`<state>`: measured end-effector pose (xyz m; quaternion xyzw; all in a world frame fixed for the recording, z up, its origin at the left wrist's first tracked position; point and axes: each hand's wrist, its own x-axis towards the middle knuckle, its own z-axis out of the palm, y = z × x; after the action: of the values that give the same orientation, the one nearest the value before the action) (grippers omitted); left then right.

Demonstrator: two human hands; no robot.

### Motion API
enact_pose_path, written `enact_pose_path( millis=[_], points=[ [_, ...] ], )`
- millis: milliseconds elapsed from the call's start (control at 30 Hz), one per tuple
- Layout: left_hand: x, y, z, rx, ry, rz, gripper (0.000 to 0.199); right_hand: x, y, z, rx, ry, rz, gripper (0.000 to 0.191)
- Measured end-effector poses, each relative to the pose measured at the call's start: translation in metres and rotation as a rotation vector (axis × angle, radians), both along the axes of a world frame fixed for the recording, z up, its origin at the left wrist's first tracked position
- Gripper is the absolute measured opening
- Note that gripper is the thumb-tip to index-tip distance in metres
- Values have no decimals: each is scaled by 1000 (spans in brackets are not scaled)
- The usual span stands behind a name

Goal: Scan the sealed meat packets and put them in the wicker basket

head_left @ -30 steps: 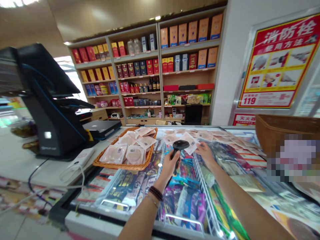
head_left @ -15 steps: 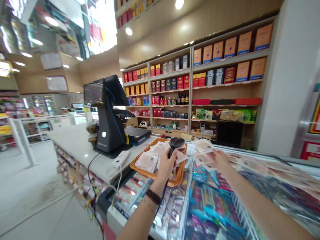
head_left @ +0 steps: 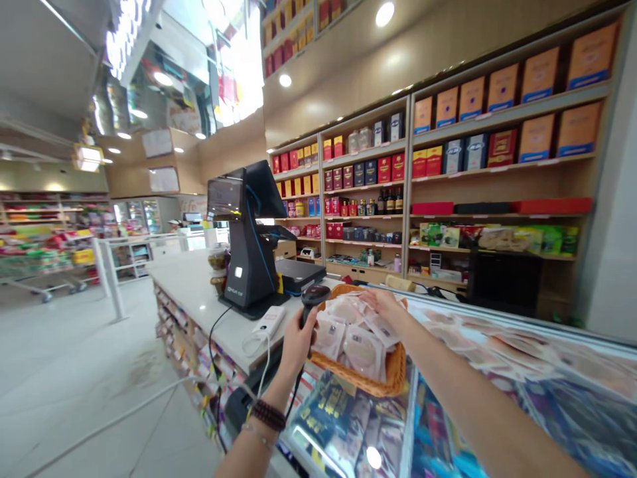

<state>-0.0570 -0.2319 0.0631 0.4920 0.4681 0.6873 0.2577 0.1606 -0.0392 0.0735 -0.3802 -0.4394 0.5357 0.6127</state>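
My left hand (head_left: 297, 342) is wrapped around the grip of a black handheld barcode scanner (head_left: 315, 296), whose head points up and away. Just to the right stands an orange wicker basket (head_left: 358, 382) with several clear flat packets (head_left: 364, 350) inside, each holding something pale. Over the basket's far right part, my right hand (head_left: 384, 307) has its fingers closed on packets at the top of the pile; the fingertips are partly hidden among them.
A black checkout terminal (head_left: 256, 245) stands on the white counter (head_left: 184, 265), near a white device (head_left: 269, 321) with a cable. More clear packets (head_left: 497, 345) lie on the glass freezer top at right. Shelves (head_left: 365, 192) of boxed goods line the back wall.
My right hand has moved left with packets, from above the freezer top to the basket. The scanner has shifted off the basket to its left side. The view has turned left.
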Motion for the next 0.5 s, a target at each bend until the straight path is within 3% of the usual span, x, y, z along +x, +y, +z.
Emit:
enact_pose_path(
  millis=[167, 333, 500],
  points=[
    [15, -1, -3, 1, 11, -21, 79, 43, -29, -6, -148, 51, -104, 26],
    [57, 0, 0, -21, 33, -171, 77, 131, -64, -9, -191, 91, -279, 23],
    [118, -1, -4, -57, -13, -318, 73, 221, -103, -14, -183, 75, -468, 26]
  ],
)
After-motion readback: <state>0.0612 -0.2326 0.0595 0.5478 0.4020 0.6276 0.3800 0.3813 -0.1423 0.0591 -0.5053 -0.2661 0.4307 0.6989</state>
